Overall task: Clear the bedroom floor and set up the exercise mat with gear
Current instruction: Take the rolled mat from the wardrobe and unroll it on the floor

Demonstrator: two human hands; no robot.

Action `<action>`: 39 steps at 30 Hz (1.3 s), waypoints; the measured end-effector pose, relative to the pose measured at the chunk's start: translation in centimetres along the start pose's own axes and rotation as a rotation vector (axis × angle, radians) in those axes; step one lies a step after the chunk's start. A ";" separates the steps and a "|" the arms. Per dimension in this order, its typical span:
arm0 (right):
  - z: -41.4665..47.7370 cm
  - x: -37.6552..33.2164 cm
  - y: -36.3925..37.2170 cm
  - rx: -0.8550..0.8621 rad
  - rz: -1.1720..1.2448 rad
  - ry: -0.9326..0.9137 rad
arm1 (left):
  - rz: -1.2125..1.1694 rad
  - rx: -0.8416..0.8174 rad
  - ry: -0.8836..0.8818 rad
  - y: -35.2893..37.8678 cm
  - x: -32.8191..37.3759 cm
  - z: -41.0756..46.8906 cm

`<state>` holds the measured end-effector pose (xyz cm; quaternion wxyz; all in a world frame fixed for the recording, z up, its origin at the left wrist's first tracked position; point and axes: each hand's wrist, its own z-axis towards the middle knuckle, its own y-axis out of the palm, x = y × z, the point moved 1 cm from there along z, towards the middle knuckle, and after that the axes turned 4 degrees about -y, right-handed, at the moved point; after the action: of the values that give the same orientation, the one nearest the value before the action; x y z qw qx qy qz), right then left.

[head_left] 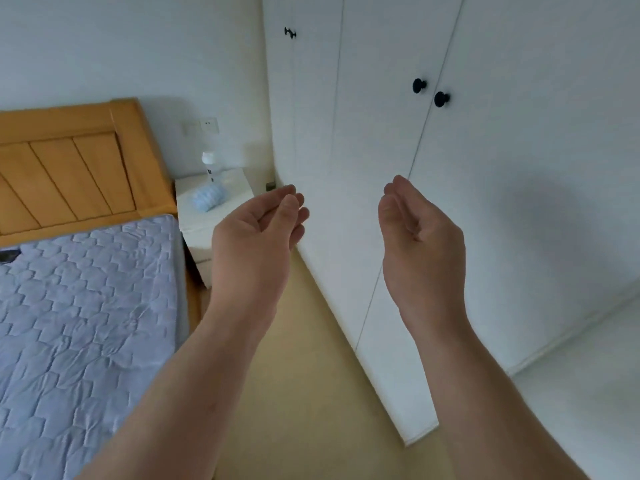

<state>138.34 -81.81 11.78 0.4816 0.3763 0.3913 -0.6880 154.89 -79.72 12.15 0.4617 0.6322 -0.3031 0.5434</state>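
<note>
a bare floor strip (pixel 311 358) runs between bed (pixel 86 323) and wardrobe (pixel 381 168), apparently ending at the nightstand (pixel 197 233).

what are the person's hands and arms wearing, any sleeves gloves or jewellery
Nothing worn shows. The left hand and the right hand have no gloves or rings, the wrists carry no watch or band, and no sleeve shows anywhere up to the bottom edge of the picture.

The headboard (pixel 69 161) is smooth varnished wood, the mattress cover (pixel 86 323) quilted matt cloth, the wardrobe doors (pixel 381 150) matt white.
</note>
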 end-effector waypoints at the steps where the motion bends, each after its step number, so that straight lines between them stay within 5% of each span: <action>1: 0.5 -0.1 0.8 0.023 -0.020 0.000 | -0.008 -0.021 -0.009 -0.4 0.1 1.6; 21: 18.0 4.9 12.5 0.465 -0.083 0.038 | 0.082 -0.426 -0.022 3.9 -1.3 27.2; 39: 26.0 4.3 15.0 0.975 -0.567 0.029 | -0.023 -1.062 -0.150 15.0 -3.2 40.4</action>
<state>147.95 -110.29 15.92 0.0427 0.4451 0.1205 -0.8863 157.32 -122.80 13.56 0.7008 0.3520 -0.5617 0.2634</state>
